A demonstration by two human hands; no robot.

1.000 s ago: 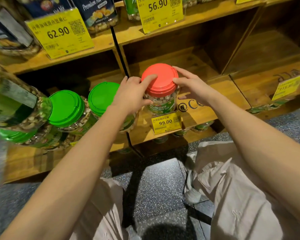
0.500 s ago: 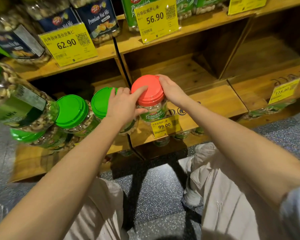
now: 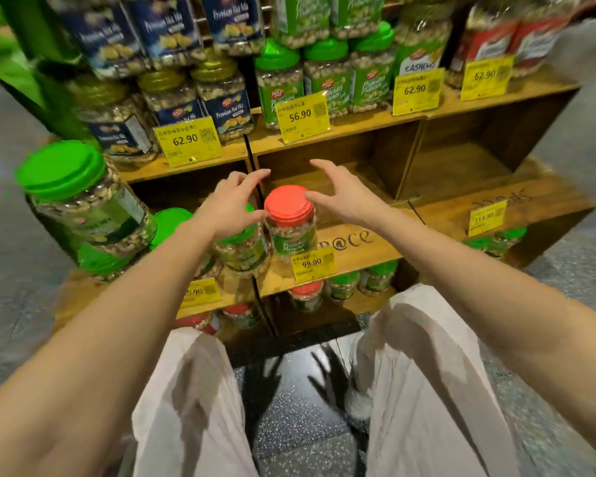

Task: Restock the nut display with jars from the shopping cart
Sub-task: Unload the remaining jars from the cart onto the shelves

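A clear plastic nut jar with a red lid (image 3: 289, 218) is being shown upright near the front edge of a wooden display shelf (image 3: 358, 246), with its long axis vertical, lid up and label facing outward. It is being flanked, not gripped, by the left hand (image 3: 231, 204) and right hand (image 3: 344, 197), fingers spread. A green-lidded jar (image 3: 245, 251) is being pressed close on its left. Bare board is being offered rightward and behind.

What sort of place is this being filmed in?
Most likely a supermarket or grocery shop: wooden shelves stacked with many matching nut jars, and yellow price tags standing along the shelf edges.
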